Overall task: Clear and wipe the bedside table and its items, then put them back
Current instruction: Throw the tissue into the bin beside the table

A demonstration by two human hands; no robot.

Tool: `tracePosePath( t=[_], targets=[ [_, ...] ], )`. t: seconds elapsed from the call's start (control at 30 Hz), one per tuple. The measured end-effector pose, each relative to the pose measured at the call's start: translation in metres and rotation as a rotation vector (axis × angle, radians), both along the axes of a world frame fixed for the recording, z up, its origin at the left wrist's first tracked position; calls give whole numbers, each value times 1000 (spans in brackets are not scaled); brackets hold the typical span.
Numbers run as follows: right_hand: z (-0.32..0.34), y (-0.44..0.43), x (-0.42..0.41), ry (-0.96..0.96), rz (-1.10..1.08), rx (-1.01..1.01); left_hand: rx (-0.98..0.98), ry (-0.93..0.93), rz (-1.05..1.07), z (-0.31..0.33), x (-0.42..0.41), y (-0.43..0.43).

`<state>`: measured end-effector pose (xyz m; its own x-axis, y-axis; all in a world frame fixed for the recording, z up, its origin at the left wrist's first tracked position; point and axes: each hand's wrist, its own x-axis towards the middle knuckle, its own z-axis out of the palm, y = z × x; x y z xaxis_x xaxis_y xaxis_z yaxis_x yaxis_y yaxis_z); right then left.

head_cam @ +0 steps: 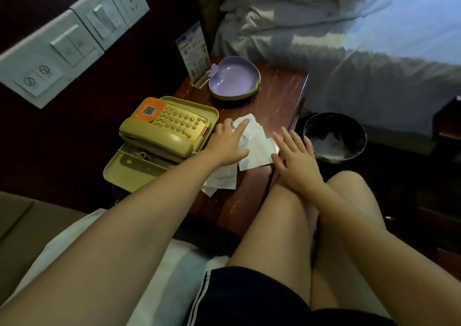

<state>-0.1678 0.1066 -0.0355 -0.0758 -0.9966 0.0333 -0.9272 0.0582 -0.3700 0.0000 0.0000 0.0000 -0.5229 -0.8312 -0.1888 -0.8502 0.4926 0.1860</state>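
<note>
L fingers (240, 127) are lying straight, slightly apart, pressing flat on the white wipe sheets (257, 148); they aren't pinching anything. The left hand (228, 145) is sitting just beside the phone (164, 128), touching it or not, can't tell. R fingers (287, 138) are spreading wide, palm down, w/ the right hand (295, 159) resting at the table's near-right edge, just beside the sheets & holding nothing.

The flat palm is prob. loading the wipe evenly for a sweep across the top. The R hand is prob. steadying, or waiting by the sheets' loose corner.

The bedside table (282, 91) is carrying all its items. The phone is sitting on its tray (129, 168) at the wall side, the purple dish (233, 80) is stacked in a green dish (250, 94) at the back, and the card stand (193, 51) is standing behind them. Clearing looks not yet done.

Bare wood is running between dish & sheets and along the bed-side edge, giving the most room for strokes. That edge is dropping off next to the bin (334, 136), so a hard sweep risks pushing sheets over. Phone & tray are blocking the wall side.
</note>
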Motion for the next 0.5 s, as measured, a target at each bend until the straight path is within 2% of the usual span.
tracePosePath(
  t=[0.27,0.4,0.5],
  targets=[
    [-5,6,-1,57,-18,32,25,-33,65,-25,-11,2],
    [-7,8,0,57,-55,53,-44,-117,-1,-31,-19,5],
    [-8,8,0,60,-53,42,-65,-73,-24,-34,-21,8]
  ],
)
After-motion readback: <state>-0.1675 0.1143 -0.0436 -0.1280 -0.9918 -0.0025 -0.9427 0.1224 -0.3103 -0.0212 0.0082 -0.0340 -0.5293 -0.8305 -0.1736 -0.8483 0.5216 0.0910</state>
